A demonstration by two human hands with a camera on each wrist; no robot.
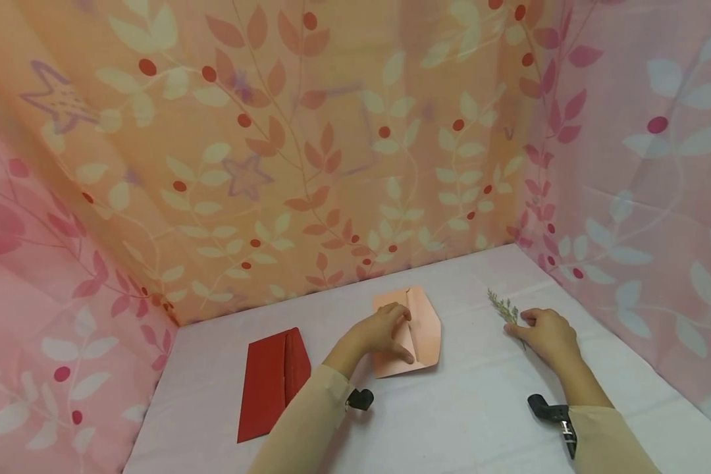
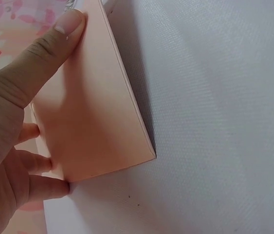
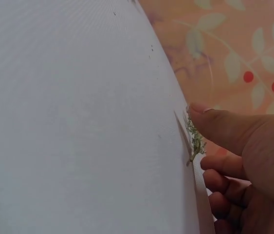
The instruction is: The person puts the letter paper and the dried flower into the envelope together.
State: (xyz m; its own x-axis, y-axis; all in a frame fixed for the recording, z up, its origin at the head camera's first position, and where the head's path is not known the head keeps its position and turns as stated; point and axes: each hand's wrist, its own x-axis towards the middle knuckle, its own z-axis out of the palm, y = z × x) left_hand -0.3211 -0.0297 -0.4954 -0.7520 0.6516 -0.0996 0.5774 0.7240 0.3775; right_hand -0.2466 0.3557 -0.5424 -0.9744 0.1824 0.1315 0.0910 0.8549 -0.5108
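Note:
A peach envelope lies on the white cloth, its pointed flap unfolded to the right. My left hand spans it and grips it, thumb on its face near the mouth. In the left wrist view, the other fingers curl against the far edge of the envelope. A small dried green sprig is farther right. Around it my right hand has thumb and index finger on either side, with a gap between the tips. The right wrist view shows the thumb beside the sprig.
A red envelope with its flap unfolded lies left of the left forearm. White cloth covers the table. Floral curtains rise along the back and both sides. Each wrist carries a small black device.

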